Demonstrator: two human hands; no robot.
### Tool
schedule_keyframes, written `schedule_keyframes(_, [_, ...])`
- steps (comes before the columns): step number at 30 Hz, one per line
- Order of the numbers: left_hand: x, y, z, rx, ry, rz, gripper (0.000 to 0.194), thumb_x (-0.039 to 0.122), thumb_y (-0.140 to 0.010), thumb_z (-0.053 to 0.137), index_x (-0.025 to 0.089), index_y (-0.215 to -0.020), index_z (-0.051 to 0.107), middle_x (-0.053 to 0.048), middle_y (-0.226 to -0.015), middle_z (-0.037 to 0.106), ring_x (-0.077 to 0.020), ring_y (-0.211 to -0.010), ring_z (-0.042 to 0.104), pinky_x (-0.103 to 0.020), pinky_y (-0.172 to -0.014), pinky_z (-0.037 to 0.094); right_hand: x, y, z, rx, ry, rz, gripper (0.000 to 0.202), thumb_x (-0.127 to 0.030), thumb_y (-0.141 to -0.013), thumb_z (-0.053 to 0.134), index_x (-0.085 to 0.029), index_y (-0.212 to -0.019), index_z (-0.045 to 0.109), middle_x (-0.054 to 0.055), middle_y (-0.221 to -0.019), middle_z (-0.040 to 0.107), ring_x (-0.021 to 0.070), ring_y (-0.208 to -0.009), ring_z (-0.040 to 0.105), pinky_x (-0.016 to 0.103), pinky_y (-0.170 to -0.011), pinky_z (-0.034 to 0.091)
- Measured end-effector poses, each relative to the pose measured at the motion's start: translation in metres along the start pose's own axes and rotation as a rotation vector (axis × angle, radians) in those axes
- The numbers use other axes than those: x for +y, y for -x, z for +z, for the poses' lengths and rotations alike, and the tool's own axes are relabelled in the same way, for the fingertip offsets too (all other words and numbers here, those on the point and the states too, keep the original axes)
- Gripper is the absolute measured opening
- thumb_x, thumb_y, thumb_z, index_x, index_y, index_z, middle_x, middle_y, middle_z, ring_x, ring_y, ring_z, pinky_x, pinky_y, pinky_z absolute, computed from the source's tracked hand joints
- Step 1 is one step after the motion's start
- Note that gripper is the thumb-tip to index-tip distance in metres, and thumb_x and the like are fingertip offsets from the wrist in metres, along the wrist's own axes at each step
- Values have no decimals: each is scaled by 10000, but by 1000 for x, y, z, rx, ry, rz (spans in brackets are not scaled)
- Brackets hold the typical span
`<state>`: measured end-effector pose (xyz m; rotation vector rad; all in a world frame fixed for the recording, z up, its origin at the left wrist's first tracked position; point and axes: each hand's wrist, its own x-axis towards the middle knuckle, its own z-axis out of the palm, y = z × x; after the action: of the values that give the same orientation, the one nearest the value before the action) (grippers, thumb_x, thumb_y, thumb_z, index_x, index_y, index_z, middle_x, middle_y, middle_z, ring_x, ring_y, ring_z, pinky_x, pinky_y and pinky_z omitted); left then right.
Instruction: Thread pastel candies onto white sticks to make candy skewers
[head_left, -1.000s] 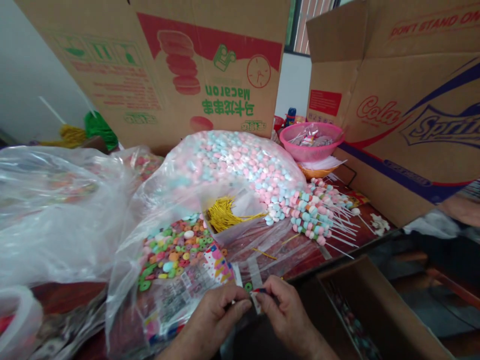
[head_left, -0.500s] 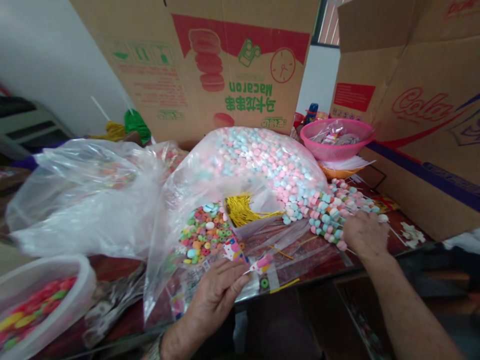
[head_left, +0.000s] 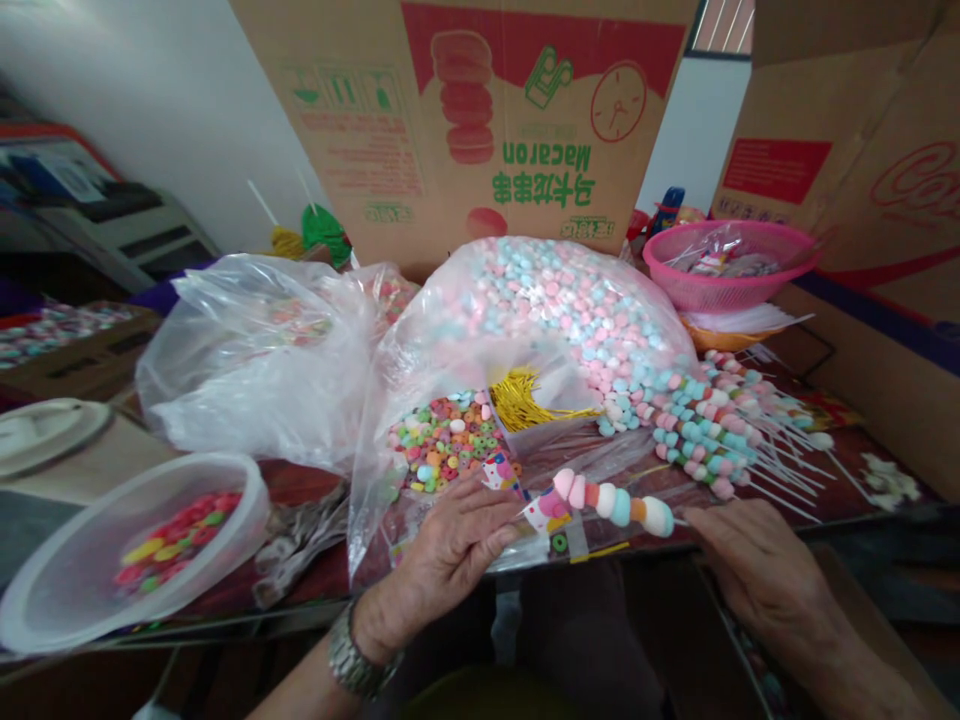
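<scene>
My right hand (head_left: 765, 565) is closed on the white stick of a candy skewer (head_left: 621, 507), strung with pink, white, blue and orange marshmallow-like pieces. The skewer lies nearly level, its far end against a small printed plastic bag (head_left: 541, 514). Whether the tip is inside the bag I cannot tell. My left hand (head_left: 454, 540), with a metal watch (head_left: 356, 655) on its wrist, pinches this bag between thumb and fingers. More finished skewers (head_left: 705, 425) lie in a heap beyond my right hand. Just past my left hand are loose ring candies (head_left: 450, 440) on clear plastic.
A big clear bag of marshmallows (head_left: 555, 300) stands at the back, with gold twist ties (head_left: 525, 402) in a tray before it. A pink basket (head_left: 727, 290) is at right, a white bowl (head_left: 240, 540) at left. Cardboard boxes (head_left: 360, 160) rise behind.
My right hand has come from the skewer heap toward my left, bringing one skewer to the printed bag. The view has swung left.
</scene>
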<state>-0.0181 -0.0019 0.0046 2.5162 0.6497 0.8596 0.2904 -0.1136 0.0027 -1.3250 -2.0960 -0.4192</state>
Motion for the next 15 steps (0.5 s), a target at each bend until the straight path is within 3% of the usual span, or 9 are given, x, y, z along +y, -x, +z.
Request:
schedule_keyframes(8, [6, 4, -5, -48, -1, -32, 219, 213, -908, 472, 233, -1035, 651, -24, -990, 719, -168, -939, 638, -367, -973, 406, -1, 7, -17, -52, 8, -47, 198, -88, -886, 441, -156, -963, 611, 47, -702, 644, 170, -636, 568, 323, -630, 429])
schedule_keyframes(15, [11, 6, -4, -86, 73, -20, 231, 199, -908, 471, 232, -1057, 645, -32, -1014, 711, -166, -933, 636, -327, -916, 433, 3, 20, -26, 6, -6, 83, 189, -175, -900, 494, -155, -1065, 583, 74, -838, 671, 188, -746, 615, 321, -695, 457])
